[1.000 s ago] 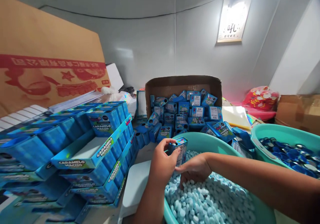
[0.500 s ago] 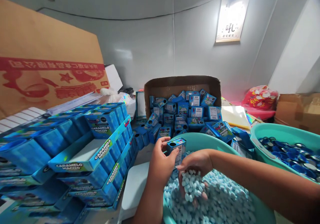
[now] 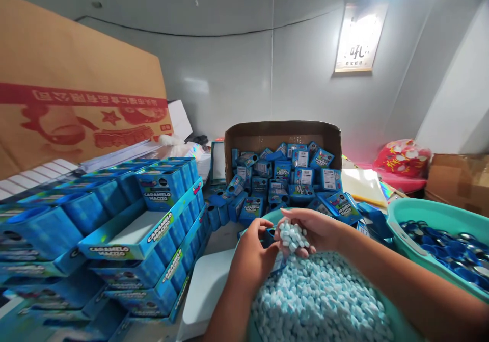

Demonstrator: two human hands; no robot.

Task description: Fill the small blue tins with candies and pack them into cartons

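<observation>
My left hand (image 3: pixel 254 253) is wrapped round a small blue candy box (image 3: pixel 268 237), whose open top is partly hidden by my fingers. Beside it, my right hand (image 3: pixel 315 230) is cupped palm up under a heap of pale blue candies (image 3: pixel 293 237), tilted close to the box opening. Both hands are above a teal basin (image 3: pixel 273 214) filled with loose pale blue candies (image 3: pixel 324 301). The lower part of the box is mostly hidden behind my left hand and wrist.
At left stand stacked blue display trays (image 3: pixel 122 250) of candy boxes. A cardboard carton (image 3: pixel 282 128) spills more boxes behind the basin. At right, another teal basin (image 3: pixel 408 212) holds blue and silver round caps (image 3: pixel 451 250). A white lid-like piece (image 3: pixel 208 286) lies left of my forearm.
My right hand has risen out of the loose candies with its handful and come up against the box in my left hand. The view has shifted slightly.
</observation>
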